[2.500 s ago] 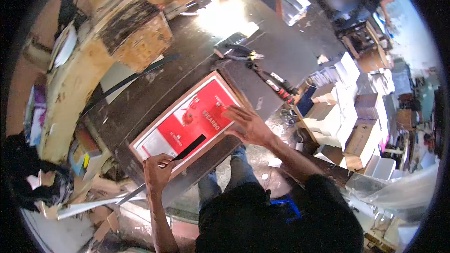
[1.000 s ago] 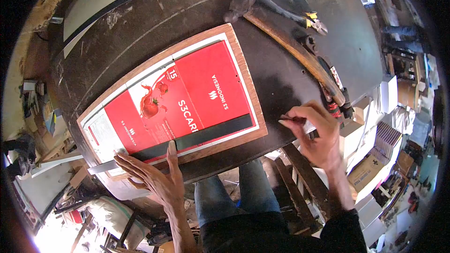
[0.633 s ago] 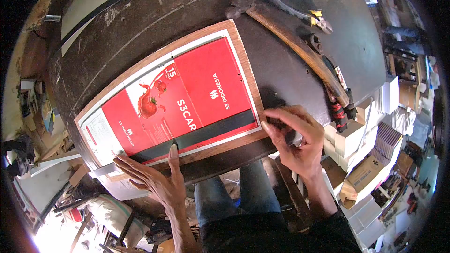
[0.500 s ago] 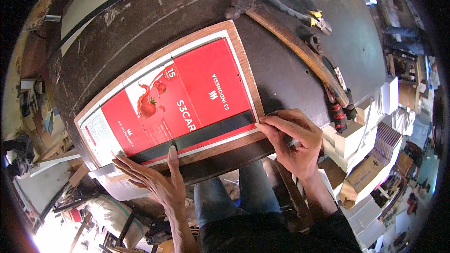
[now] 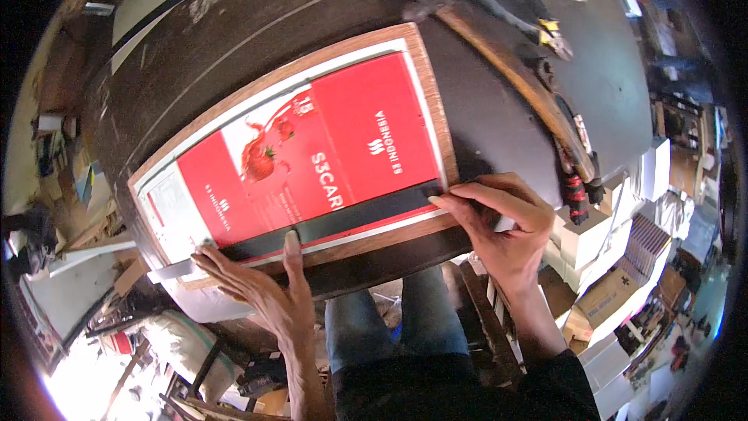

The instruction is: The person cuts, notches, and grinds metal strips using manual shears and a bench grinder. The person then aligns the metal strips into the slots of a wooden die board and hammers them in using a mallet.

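Left hand (image 5: 269, 300) spread on the dark strip (image 5: 366, 214), right hand (image 5: 510, 220) narrowed at its end (gripping or not, I can't tell); uneven pressure could skew it.

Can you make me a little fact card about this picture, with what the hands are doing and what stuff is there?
Left hand: the left hand is spread, thumb on the dark strip
Right hand: the right hand has finger and thumb tips at the strip's right end; grip unclear
Under the strip: a red sheet on a wooden board
Words on sheet: "S3 INDONESIA", and "S3CAR", cut off by the strip
Board sits on: a dark table
Tool nearby: a hammer with a wooden handle
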`<state>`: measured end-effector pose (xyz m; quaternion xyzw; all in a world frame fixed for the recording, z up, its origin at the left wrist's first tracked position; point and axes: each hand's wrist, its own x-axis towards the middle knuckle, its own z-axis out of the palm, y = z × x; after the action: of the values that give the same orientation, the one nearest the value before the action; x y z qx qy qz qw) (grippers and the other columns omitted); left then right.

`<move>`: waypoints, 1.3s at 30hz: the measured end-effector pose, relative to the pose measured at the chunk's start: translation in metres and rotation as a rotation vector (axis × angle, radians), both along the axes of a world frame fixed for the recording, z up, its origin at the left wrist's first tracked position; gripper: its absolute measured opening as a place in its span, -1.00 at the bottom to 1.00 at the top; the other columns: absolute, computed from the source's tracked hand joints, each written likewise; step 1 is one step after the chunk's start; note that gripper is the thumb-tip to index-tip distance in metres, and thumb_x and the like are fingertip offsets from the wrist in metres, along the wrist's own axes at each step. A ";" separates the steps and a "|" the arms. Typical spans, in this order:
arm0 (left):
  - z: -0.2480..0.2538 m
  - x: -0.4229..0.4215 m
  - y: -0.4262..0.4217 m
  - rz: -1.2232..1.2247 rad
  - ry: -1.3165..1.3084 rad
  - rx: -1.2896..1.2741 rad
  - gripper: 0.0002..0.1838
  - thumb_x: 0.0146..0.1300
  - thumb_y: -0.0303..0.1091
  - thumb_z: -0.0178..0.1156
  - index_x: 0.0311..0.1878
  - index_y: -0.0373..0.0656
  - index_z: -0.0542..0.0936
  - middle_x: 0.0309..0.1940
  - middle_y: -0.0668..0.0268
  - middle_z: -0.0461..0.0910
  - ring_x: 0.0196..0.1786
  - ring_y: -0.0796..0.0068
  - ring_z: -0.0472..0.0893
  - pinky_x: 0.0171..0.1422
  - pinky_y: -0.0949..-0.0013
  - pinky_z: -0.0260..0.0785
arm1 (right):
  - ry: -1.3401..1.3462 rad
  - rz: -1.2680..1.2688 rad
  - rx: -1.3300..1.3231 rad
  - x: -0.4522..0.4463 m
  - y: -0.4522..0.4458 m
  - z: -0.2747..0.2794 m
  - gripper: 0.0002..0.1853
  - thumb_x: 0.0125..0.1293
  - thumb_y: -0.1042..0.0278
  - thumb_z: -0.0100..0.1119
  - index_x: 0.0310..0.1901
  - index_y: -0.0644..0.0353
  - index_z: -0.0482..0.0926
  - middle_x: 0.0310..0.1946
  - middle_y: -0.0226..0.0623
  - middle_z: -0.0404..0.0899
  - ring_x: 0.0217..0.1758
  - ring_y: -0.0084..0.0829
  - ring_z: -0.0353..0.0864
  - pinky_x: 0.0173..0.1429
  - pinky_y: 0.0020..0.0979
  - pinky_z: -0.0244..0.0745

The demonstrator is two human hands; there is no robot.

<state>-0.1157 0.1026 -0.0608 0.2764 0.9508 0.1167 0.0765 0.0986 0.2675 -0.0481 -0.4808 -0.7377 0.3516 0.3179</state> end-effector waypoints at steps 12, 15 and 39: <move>0.000 -0.001 -0.003 -0.134 0.063 0.118 0.10 0.37 0.12 0.26 0.63 -0.31 -0.19 0.63 -0.19 -0.33 0.68 -0.14 -0.32 0.68 -0.21 -0.48 | -0.021 -0.005 -0.112 0.000 0.000 0.005 -0.75 0.01 0.47 0.63 -0.23 0.19 0.81 -0.32 -0.20 0.76 -0.31 -0.38 0.75 -0.24 -0.43 0.59; -0.001 0.001 -0.002 -0.130 0.052 0.137 0.10 0.38 0.11 0.26 0.62 -0.33 -0.19 0.64 -0.19 -0.33 0.68 -0.13 -0.32 0.68 -0.22 -0.48 | -0.054 0.020 -0.091 0.002 0.002 0.008 -0.75 0.02 0.44 0.63 -0.23 0.19 0.81 -0.32 -0.20 0.75 -0.31 -0.37 0.75 -0.24 -0.43 0.61; -0.001 -0.001 -0.004 0.043 -0.027 0.032 0.59 -0.02 0.41 0.46 0.54 -0.54 -0.43 0.53 -0.48 -0.48 0.62 -0.38 -0.50 0.60 -0.40 -0.54 | 0.025 0.411 -0.228 -0.055 0.010 0.037 -0.79 0.14 0.50 0.51 -0.35 0.24 0.58 -0.46 -0.30 0.64 -0.43 -0.53 0.65 -0.31 -0.47 0.53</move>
<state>-0.1165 0.0982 -0.0613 0.2555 0.9535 0.1370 0.0825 0.0431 0.2773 -0.0107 -0.3488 -0.7716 0.4959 0.1922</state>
